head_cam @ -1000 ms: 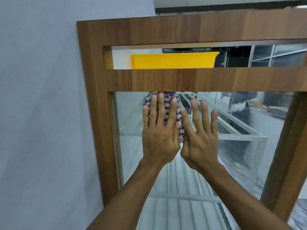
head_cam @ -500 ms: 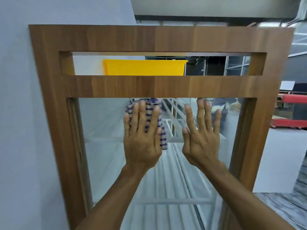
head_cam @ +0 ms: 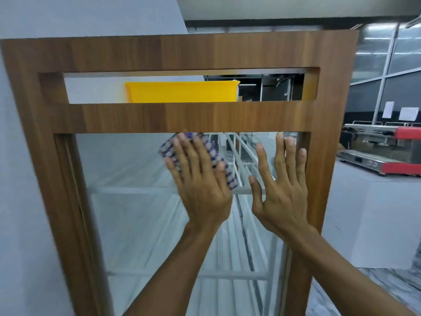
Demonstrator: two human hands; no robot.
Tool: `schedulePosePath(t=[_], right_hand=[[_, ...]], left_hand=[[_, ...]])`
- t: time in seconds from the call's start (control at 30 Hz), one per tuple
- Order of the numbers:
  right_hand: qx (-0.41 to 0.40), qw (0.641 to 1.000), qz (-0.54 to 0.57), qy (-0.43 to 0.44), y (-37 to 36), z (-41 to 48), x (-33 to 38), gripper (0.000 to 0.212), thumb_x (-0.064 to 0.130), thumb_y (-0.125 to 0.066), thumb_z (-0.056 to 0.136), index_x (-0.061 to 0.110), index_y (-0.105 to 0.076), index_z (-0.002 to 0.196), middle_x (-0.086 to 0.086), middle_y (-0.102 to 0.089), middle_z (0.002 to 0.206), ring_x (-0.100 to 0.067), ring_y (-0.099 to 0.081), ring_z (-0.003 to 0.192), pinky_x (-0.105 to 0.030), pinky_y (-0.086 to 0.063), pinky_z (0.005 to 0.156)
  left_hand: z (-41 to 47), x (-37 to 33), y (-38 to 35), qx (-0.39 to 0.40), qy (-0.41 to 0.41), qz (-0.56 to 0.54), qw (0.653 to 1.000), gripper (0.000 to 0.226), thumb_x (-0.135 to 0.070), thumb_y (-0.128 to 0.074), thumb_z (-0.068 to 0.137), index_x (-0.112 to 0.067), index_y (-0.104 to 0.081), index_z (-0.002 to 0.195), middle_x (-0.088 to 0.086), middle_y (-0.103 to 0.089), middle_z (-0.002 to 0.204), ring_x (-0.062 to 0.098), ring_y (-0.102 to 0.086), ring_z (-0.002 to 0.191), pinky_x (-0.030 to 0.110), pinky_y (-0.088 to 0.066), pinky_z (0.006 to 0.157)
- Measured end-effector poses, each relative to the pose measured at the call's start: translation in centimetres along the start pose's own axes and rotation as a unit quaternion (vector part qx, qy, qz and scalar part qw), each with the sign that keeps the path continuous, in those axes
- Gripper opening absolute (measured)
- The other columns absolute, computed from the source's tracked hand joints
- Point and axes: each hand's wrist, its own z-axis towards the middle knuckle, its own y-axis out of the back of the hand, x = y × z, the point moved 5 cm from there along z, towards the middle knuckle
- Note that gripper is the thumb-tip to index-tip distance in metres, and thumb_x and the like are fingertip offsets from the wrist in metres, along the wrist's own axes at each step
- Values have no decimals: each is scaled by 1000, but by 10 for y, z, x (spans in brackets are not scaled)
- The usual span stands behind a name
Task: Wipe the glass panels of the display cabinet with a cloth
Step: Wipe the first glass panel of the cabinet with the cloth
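My left hand [head_cam: 200, 185] lies flat and open on the glass panel [head_cam: 127, 201] of the display cabinet [head_cam: 182, 117]. It presses the checked cloth [head_cam: 213, 156] against the glass. The fingers are spread wide, not curled around the cloth; the palm alone keeps it there. The cloth is at the top edge of the panel, touching or almost touching the lower wooden rail, a little right of the middle of the panel. Its blue and white edge shows above my fingertips and to the right of my thumb.

My right hand [head_cam: 282, 195] is open too, with wide fingers, and holds nothing. It is flat toward the glass near the top right corner of the panel. Its fingertips nearly reach the rail, and the little finger is just beside the right wooden post. The two hands are near each other but apart.

To the left of the cloth the glass is free up to the left post, and below both hands it goes on free to the bottom of the view. To the right there is very little room.

A yellow tray [head_cam: 182, 92] shows through the upper slot of the frame.
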Motion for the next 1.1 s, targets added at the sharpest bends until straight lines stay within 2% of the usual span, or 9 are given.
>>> schedulePosePath(t=[0.13, 0.23, 0.33, 0.47, 0.57, 0.7, 0.9, 1.0, 1.1], right_hand=[[-3, 1000, -13, -17, 15, -2, -25, 63, 21, -50, 99, 3, -32, 157, -23, -13, 165, -32, -1, 156, -58, -6, 126], [3, 1000, -13, 3, 24, -5, -47, 63, 19, -45, 100, -1, -27, 157, -21, -18, 166, -32, -9, 156, -55, -8, 127], [-11, 1000, 23, 18, 29, -5, -58, 58, 17, -37, 102, -6, -28, 154, -21, -21, 164, -31, -14, 155, -48, -7, 128], [-34, 998, 60, 4, 31, -3, -67, 55, 20, -27, 105, -9, -31, 151, -22, -24, 162, -32, -17, 153, -48, -8, 128], [-26, 992, 125, -2, 31, -3, -72, 56, 26, -18, 110, -12, -30, 150, -29, -27, 160, -38, -19, 153, -55, -15, 127], [-21, 989, 147, 9, 30, -5, -77, 51, 19, -26, 109, -9, -30, 151, -24, -27, 162, -38, -19, 154, -55, -21, 126], [-17, 985, 169, 10, 29, -8, -82, 51, 16, -29, 107, -8, -31, 151, -23, -27, 162, -36, -18, 154, -58, -27, 123], [-30, 984, 174, 0, 31, -9, -78, 52, 21, -25, 109, -11, -34, 150, -23, -28, 161, -33, -15, 155, -56, -26, 124], [-30, 985, 170, 7, 29, -11, -79, 50, 15, -29, 106, -11, -34, 149, -23, -28, 161, -33, -15, 155, -56, -27, 124]], left_hand=[[-19, -47, -23, 65, -177, -1, 982, 59, -33, -27, 110, -4, -16, 161, 14, -15, 169, 25, -1, 160, 50, -1, 129], [-17, -33, -21, 4, -96, 0, 995, 56, -26, -32, 109, 2, -26, 157, 22, -27, 165, 32, -14, 157, 54, -7, 129], [-14, -55, -25, -22, -37, 0, 999, 56, -27, -35, 109, 0, -29, 158, 22, -24, 166, 39, -18, 156, 61, -10, 127], [-28, -110, -45, 58, -158, -6, 986, 58, -34, -26, 111, -8, -14, 161, 12, -7, 170, 27, 1, 160, 54, 0, 129], [-32, -95, -44, 76, -230, 11, 970, 57, -31, -29, 110, -9, -18, 161, 11, -17, 169, 24, -3, 159, 51, -1, 129], [-26, -96, -40, 31, -128, 17, 991, 56, -30, -25, 110, -5, -19, 160, 12, -16, 168, 25, -7, 159, 52, -1, 129], [-33, -105, -46, 99, -259, 6, 961, 55, -28, -30, 109, -8, -25, 160, 11, -20, 169, 24, -9, 159, 52, -4, 130], [-27, -109, -46, 72, -222, 13, 972, 56, -28, -29, 108, -6, -24, 159, 11, -18, 168, 24, -10, 158, 50, -1, 130], [-28, -124, -50, 86, -212, 3, 973, 56, -31, -22, 109, -8, -20, 160, 10, -15, 169, 25, -8, 158, 51, -1, 130]])
